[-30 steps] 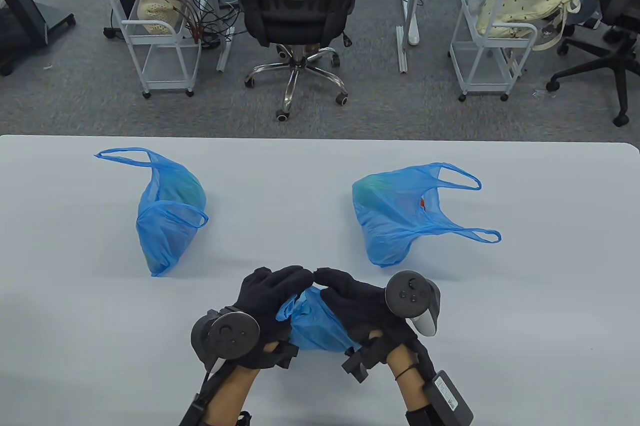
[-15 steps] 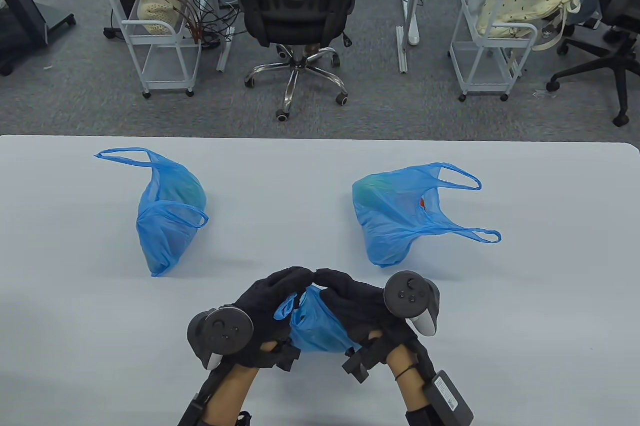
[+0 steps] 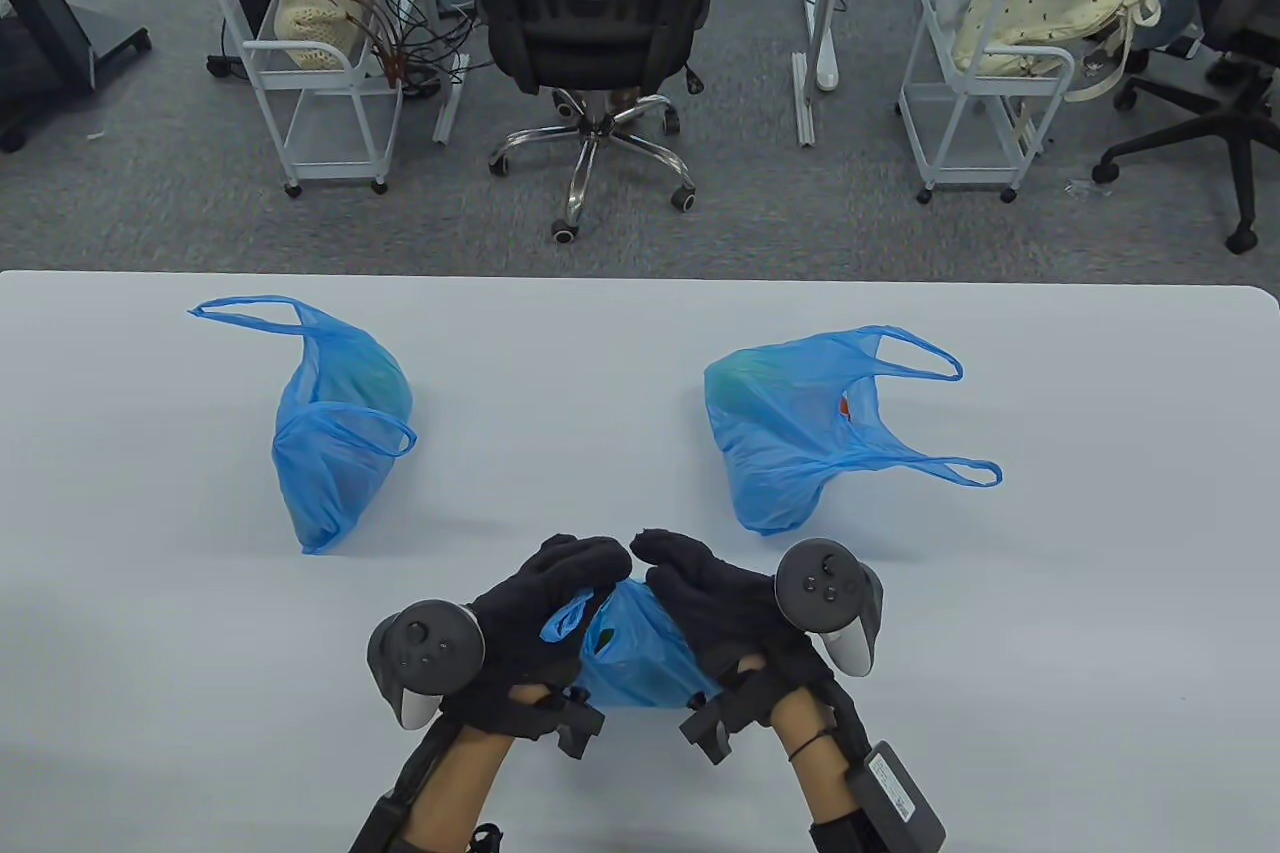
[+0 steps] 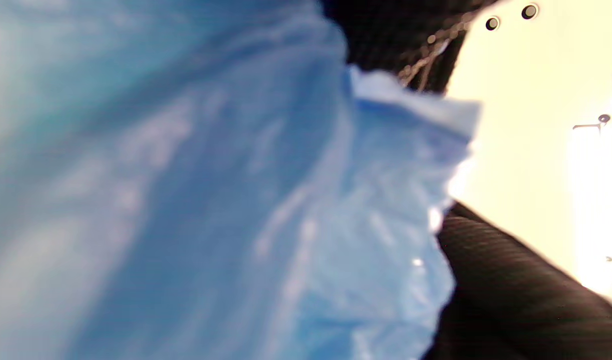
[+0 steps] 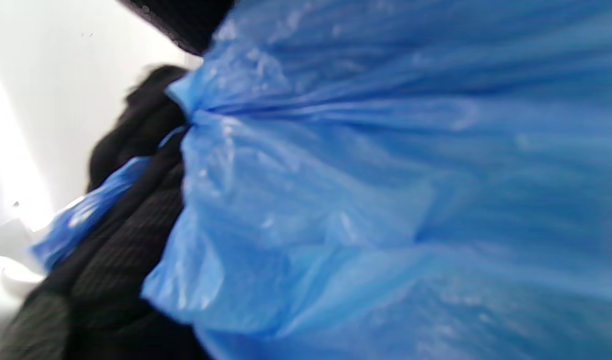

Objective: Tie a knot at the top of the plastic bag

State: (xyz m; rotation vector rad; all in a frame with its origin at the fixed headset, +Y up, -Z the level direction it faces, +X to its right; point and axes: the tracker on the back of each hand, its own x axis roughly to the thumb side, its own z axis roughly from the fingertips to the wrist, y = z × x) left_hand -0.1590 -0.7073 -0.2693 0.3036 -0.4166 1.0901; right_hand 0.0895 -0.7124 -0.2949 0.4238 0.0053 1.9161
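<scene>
A small blue plastic bag [image 3: 630, 658] sits at the table's near edge between my hands. My left hand [image 3: 560, 593] and right hand [image 3: 690, 583] curl over the bag's top from either side, fingertips meeting above it, and both grip its gathered handles. A blue loop of handle [image 3: 568, 615] sticks out under my left fingers. The bag's plastic fills the left wrist view [image 4: 210, 200] and the right wrist view [image 5: 386, 190]; the black glove of the other hand [image 5: 125, 210] shows beside it. The knot area is hidden under my fingers.
Two more blue bags lie on the white table [image 3: 1100, 593]: one at the left [image 3: 340, 433] and one at the right [image 3: 800, 433], both with loose untied handles. Beyond the far edge stand an office chair [image 3: 590, 23] and white carts.
My left hand has rolled outward and slid a little left and down, its tracker turning up. The handle loop under it shifted left. The right hand barely moved.
</scene>
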